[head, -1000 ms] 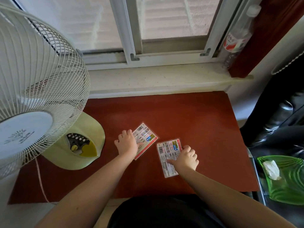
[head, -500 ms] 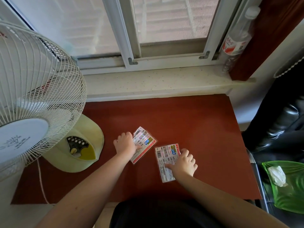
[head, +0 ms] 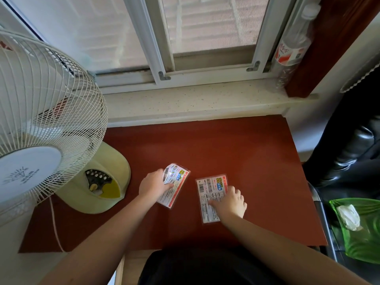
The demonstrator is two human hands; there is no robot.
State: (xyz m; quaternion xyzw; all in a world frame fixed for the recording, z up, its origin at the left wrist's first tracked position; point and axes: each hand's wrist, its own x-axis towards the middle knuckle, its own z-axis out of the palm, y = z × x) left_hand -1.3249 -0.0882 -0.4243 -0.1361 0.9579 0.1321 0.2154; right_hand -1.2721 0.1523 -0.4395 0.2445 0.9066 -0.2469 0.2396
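Note:
Two small printed packets in clear sleeves lie on the red-brown table (head: 236,145). My left hand (head: 153,185) grips the left packet (head: 174,187) by its left edge, thumb on top, and its far end curls up off the table. The right packet (head: 211,197) lies flat, and my right hand (head: 230,203) rests on its right side with the thumb pressing its printed face and the fingers curled over the edge.
A white fan (head: 41,128) with a pale yellow base (head: 107,182) fills the left side, its cord (head: 54,225) trailing to the table's front edge. A plastic bottle (head: 292,48) stands on the window sill (head: 195,101). A green tray with tissue (head: 362,229) sits at the right.
My left hand has lifted the far end of the left packet, which now bends upward. The right hand stays on the right packet. The view has tilted slightly.

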